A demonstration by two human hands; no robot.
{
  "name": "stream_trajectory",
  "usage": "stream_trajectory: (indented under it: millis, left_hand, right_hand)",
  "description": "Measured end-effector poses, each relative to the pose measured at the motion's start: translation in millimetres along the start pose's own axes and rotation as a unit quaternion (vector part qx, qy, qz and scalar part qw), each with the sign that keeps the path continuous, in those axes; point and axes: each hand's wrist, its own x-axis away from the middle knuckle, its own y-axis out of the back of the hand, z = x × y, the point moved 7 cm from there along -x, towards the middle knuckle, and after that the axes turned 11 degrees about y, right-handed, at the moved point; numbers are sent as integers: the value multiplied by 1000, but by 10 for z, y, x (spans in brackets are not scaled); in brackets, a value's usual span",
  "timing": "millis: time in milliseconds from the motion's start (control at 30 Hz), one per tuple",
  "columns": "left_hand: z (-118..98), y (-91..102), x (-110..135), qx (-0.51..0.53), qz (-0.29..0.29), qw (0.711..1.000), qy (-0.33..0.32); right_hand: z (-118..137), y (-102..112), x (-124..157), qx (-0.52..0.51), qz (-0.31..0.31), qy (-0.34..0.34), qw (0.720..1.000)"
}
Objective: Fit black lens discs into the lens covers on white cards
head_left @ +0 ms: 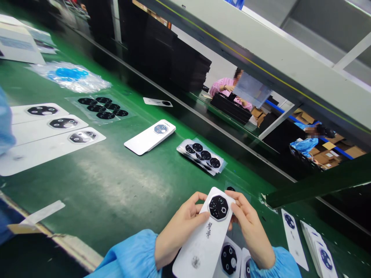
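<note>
Both hands hold one white phone back cover [203, 243], tilted, with a black camera plate [213, 204] near its top and dark markings below. My left hand [182, 227] grips the left edge, thumb on the face. My right hand [249, 224] pinches the upper right edge, thumb beside the camera plate. Below the held cover, more white covers with black camera plates [228, 259] are partly hidden. Just beyond my hands lies a stack of clear sheets carrying black camera pieces [203, 155].
A small pile of white covers [145, 141] lies mid-table. Three covers [58, 150] lie side by side near a blue sleeve [5, 123] at left. Behind are a sheet of black discs [104, 108] and a plastic bag [72, 76]. A green post [319, 181] stands right.
</note>
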Motion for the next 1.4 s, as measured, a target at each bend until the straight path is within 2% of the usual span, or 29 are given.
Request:
stream_trajectory:
  millis: [667, 1167, 1400]
  left_hand:
    - [53, 72, -57, -3, -14, 1000, 1]
    - [52, 59, -53, -9, 0, 1000, 0]
    - [35, 39, -58, -5, 5, 1000, -7]
  right_hand:
    - [-37, 9, -1, -10, 5, -7, 1000]
    - [-2, -2, 15, 11, 12, 9, 1000]
    - [3, 2, 29, 5, -12, 19, 1000]
